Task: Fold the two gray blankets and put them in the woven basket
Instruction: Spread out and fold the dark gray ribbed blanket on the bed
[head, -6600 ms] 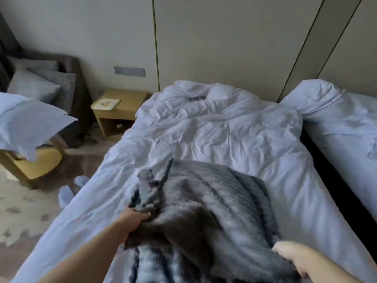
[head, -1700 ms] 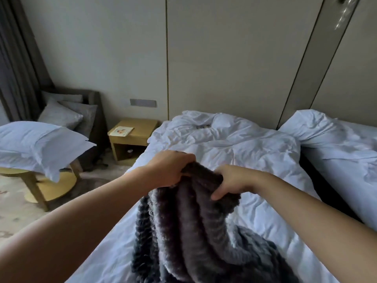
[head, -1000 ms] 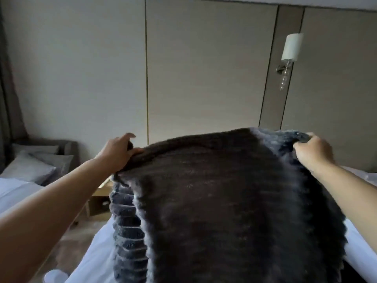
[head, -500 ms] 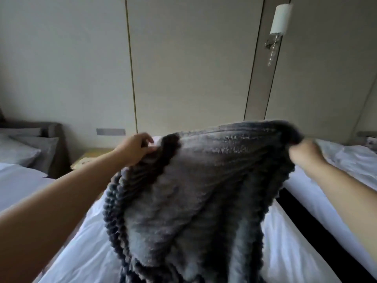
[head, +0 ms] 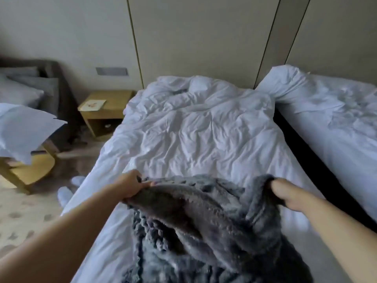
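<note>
gray blanket (head: 204, 231) lies bunched on the foot end of the bed (head: 193, 129), which is white and crumpled. the blanket's top edge is lifted a little off the bed; the rest trails down out of frame.
left hand (head: 130, 186): fingers curled over the blanket's left corner, gripping it, near the bed's left edge.
right hand (head: 285, 193): closed round the right corner, fingertips buried in the pile, toward the bed's right edge.
blanket edge sags between the hands; fabric creased, not flat.
left of the bed: wooden nightstand (head: 106, 113) by the head end, card (head: 94, 104) on top; white slippers (head: 65, 195) on the floor by the foot end; white pillow (head: 24, 127) farther left.
right of the bed: second bed (head: 336, 119), dark gap between.
</note>
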